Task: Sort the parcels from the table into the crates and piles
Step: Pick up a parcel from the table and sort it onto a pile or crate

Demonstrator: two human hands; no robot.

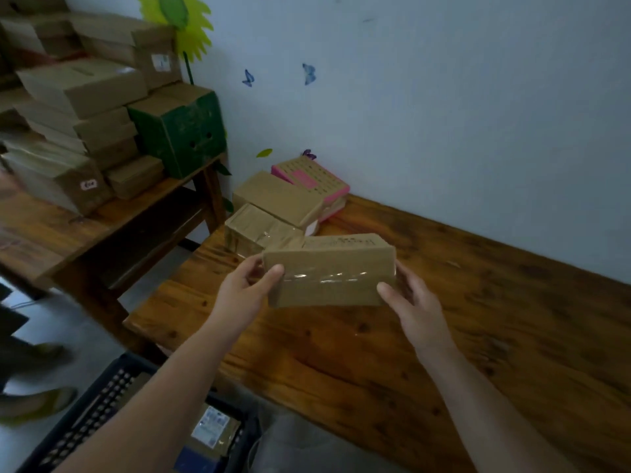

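A brown cardboard parcel (pixel 329 271) sealed with clear tape hangs above the wooden table (pixel 478 319). My left hand (pixel 244 290) grips its left end, thumb on the near face. My right hand (pixel 411 302) grips its right end in the same way. Behind it, in the table's far corner by the wall, lie a taped brown parcel (pixel 254 228), a second brown parcel (pixel 278 198) on top of it, and a pink and tan box (pixel 312 179). A dark blue crate (pixel 99 414) stands on the floor at the lower left, with a labelled parcel (pixel 213 430) inside.
To the left stands a second wooden table (pixel 44 227) stacked with several cardboard boxes (pixel 78 90) and a green box (pixel 181 131). Another person's feet (pixel 34 401) are on the floor at the far left. A pale wall with stickers runs behind the table.
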